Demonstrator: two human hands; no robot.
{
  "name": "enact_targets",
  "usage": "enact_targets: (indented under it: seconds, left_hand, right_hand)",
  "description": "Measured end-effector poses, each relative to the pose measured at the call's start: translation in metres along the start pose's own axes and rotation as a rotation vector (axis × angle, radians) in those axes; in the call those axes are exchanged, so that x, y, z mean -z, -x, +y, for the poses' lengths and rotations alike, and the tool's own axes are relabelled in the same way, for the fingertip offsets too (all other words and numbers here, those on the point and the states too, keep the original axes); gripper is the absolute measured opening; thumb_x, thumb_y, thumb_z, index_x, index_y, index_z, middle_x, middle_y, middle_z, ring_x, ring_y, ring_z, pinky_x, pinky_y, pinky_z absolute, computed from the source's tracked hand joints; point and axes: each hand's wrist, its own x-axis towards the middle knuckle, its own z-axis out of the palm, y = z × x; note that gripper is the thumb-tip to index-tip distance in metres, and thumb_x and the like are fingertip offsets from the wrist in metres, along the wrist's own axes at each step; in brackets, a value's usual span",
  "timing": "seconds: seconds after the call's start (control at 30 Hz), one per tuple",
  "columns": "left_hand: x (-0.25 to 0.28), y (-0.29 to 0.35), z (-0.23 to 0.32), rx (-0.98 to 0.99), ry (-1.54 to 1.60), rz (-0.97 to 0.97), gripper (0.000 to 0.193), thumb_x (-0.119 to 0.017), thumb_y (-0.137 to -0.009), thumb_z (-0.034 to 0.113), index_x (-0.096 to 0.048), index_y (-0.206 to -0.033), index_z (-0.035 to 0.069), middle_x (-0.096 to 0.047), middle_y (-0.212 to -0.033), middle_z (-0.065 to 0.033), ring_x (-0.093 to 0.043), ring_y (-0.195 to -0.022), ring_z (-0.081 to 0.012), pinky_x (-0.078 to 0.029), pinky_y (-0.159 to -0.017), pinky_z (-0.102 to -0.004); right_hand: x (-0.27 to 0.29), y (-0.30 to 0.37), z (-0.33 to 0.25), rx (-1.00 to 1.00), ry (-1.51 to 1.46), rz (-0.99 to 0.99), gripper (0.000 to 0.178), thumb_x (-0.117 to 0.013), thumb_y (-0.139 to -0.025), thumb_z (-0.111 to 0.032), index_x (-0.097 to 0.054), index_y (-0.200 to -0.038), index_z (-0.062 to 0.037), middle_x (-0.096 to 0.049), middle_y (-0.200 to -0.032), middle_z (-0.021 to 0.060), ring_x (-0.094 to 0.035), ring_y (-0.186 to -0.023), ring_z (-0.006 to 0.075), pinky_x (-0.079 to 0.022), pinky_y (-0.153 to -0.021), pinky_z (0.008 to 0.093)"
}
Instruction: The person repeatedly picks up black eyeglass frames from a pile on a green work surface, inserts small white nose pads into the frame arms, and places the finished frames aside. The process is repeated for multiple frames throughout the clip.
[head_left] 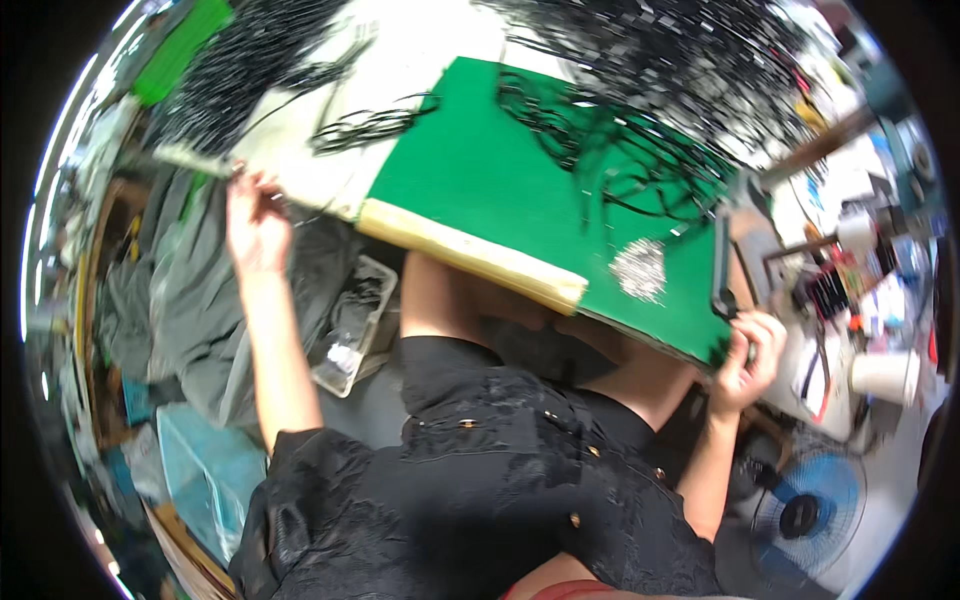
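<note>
My left hand (258, 222) is raised past the left edge of the work table, its fingers curled together beside a pale strip (195, 160). Blur hides what, if anything, lies in those fingers. At the right front corner my right hand (750, 360) has its thumb and fingers bent in at the lower end of a black bar-shaped handle (721, 265). Between the hands lies a green mat (470, 165) with a heap of small silver metal pieces (640, 270). Loose black cords (650, 180) are strewn over its far right part.
Large bundles of black cords (255, 75) cover the table's far side. A yellowish padded roll (470, 252) lines the front edge. Below left is a clear plastic box (360, 325) beside grey cloth (200, 300). A white cup (885, 377) and a blue fan (808, 512) stand right.
</note>
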Motion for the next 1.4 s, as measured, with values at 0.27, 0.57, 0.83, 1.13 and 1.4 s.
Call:
enact_targets:
  seconds: [0.27, 0.57, 0.83, 1.13, 1.4]
  left_hand:
    - [-0.012, 0.004, -0.030, 0.029, 0.140, -0.011, 0.032, -0.055, -0.091, 0.003, -0.050, -0.123, 0.004, -0.057, -0.099, -0.0090, -0.050, -0.088, -0.0163, -0.047, -0.080, -0.0262]
    - [-0.023, -0.020, -0.074, -0.562, -1.798, 0.328, 0.086, -0.077, -0.074, 0.015, -0.025, -0.140, -0.003, -0.034, -0.138, -0.0271, -0.036, -0.126, -0.0375, -0.027, -0.108, -0.0420]
    - [-0.116, -0.010, -0.135, -0.590, -1.918, -0.294, 0.054, -0.058, -0.080, 0.009, -0.043, -0.131, 0.001, -0.044, -0.134, -0.0186, -0.040, -0.125, -0.0346, -0.028, -0.107, -0.0437]
    - [-0.189, -0.012, -0.218, -0.301, -1.717, -0.704, 0.051, -0.073, -0.071, 0.037, -0.058, -0.109, 0.005, -0.054, -0.112, -0.0136, -0.048, -0.110, -0.0289, -0.039, -0.097, -0.0379]
    - [-0.178, -0.010, -0.185, -0.006, -1.161, -0.479, 0.033, -0.048, -0.097, 0.026, -0.065, -0.095, -0.002, -0.064, -0.098, -0.0092, -0.058, -0.098, -0.0165, -0.044, -0.088, -0.0303]
  right_hand:
    - [-0.007, 0.002, 0.006, -0.041, -0.018, -0.052, 0.015, -0.060, -0.088, -0.014, -0.057, -0.082, -0.0009, -0.057, -0.085, 0.0105, -0.054, -0.083, 0.0235, -0.043, -0.077, 0.0321]
    - [-0.012, 0.002, 0.007, -0.077, -0.013, -0.033, 0.006, -0.061, -0.084, -0.004, -0.057, -0.080, -0.0003, -0.058, -0.082, 0.0105, -0.054, -0.078, 0.0235, -0.044, -0.074, 0.0312]
    - [-0.013, 0.001, 0.008, -0.068, -0.024, -0.010, 0.007, -0.065, -0.081, -0.004, -0.058, -0.078, -0.0021, -0.059, -0.078, 0.0087, -0.054, -0.075, 0.0232, -0.044, -0.069, 0.0306]
    - [-0.009, 0.005, 0.005, -0.133, -0.032, 0.048, 0.005, -0.063, -0.080, -0.002, -0.059, -0.077, -0.0015, -0.059, -0.077, 0.0093, -0.055, -0.074, 0.0237, -0.044, -0.070, 0.0317]
    - [-0.010, 0.002, 0.019, -0.053, -0.024, 0.068, 0.007, -0.069, -0.073, -0.006, -0.062, -0.075, -0.0042, -0.061, -0.075, 0.0088, -0.057, -0.074, 0.0266, -0.047, -0.068, 0.0351]
